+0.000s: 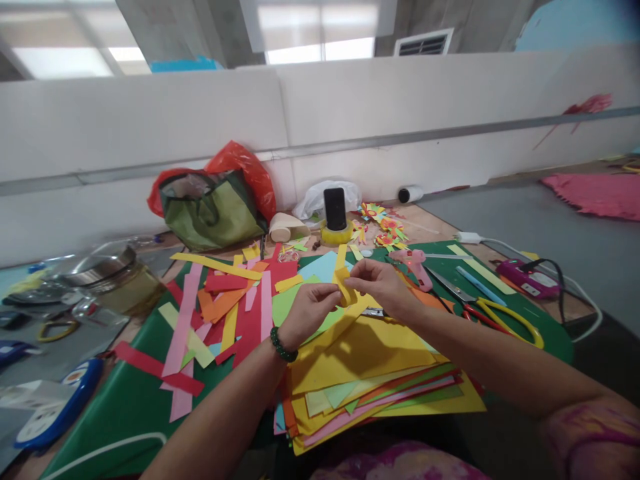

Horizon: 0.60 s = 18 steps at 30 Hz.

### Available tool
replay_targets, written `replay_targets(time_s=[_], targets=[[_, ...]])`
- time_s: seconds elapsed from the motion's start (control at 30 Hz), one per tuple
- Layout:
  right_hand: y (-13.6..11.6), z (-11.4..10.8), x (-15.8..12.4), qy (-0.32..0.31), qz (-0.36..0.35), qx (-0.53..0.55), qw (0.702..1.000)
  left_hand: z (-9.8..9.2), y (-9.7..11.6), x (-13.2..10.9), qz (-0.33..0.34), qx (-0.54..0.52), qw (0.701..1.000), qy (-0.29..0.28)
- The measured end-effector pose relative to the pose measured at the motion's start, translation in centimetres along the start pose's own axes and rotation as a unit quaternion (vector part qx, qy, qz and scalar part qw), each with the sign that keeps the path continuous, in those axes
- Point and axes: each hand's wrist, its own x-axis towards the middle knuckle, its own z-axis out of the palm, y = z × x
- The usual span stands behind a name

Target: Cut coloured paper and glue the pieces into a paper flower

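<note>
A yellow paper strip (pixel 342 257) is bent between my two hands, above the stack of coloured paper. My left hand (pixel 314 308), with a dark green bead bracelet (pixel 283 345) at the wrist, pinches the strip's lower left side. From the right, my right hand (pixel 374 283) pinches the same strip near its fold. Beneath them lies a stack of coloured sheets (pixel 365 353), with yellow on top. The metal end of a small tool (pixel 373 312) shows on the stack, partly hidden by my right hand.
Loose paper strips (pixel 183 320) cover the left of the green mat (pixel 115 413). To the right are a pink glue gun (pixel 416 265), scissors (pixel 480 307) and a light blue stick (pixel 481 285). A phone (pixel 335 208) stands on a yellow tape roll (pixel 336 233). A glass jar (pixel 125 287) stands left.
</note>
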Motion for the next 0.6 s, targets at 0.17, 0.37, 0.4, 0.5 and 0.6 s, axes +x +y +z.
replay_targets(time_s=[0.17,0.37,0.4,0.5,0.6], targets=[[-0.03,0.05,-0.09,-0.005,-0.027,-0.036,0.999,-0.31,-0.01,0.14,-0.002,-0.018,0.999,0.039],[0.26,0.49,-0.31,-0.029,-0.057,-0.092,0.994,-0.48,-0.63,0.46,0.044,-0.012,0.994,0.096],[0.30,0.55,-0.30,-0.029,-0.060,-0.100,0.993,-0.48,-0.65,0.46,0.044,-0.018,0.995,0.090],[0.47,0.63,-0.22,-0.034,-0.056,-0.117,0.991,-0.46,-0.55,0.43,0.037,-0.043,0.995,0.080],[0.75,0.66,-0.16,-0.049,-0.044,-0.110,0.992,-0.48,-0.36,0.46,0.032,-0.046,0.995,0.085]])
